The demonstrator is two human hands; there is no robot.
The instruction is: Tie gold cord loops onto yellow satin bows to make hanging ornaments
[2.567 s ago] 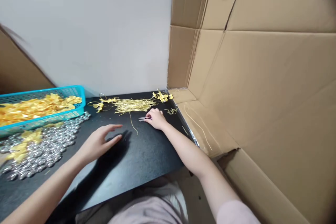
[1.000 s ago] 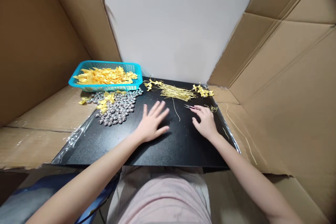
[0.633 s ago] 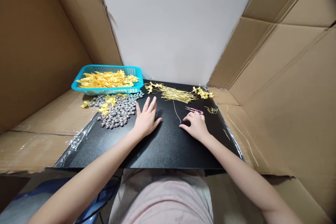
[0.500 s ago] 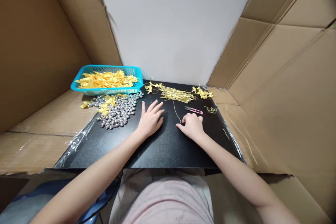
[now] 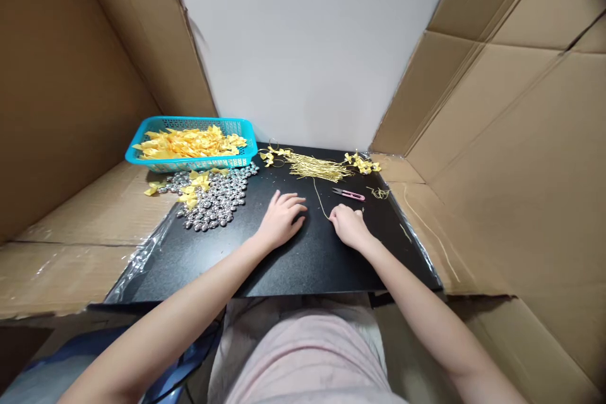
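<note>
My left hand (image 5: 281, 221) lies flat on the black board (image 5: 293, 265), fingers apart and holding nothing. My right hand (image 5: 348, 226) rests just to its right, fingers curled into a pinch at the near end of a single loose gold thread (image 5: 319, 197). That thread runs back toward a pile of cut gold threads (image 5: 317, 168). Small pink snips (image 5: 349, 194) lie on the board just beyond my right hand, untouched.
A blue basket (image 5: 189, 121) of yellow ribbon bows sits at the back left. A heap of silver beads (image 5: 215, 199) with a few bows lies before it. More small bows (image 5: 362, 164) lie at the back right. Cardboard walls enclose both sides.
The view swung left to centre on the board. My right hand let go of the snips and drew back to the loose thread's end. My left hand stayed flat, shifting slightly.
</note>
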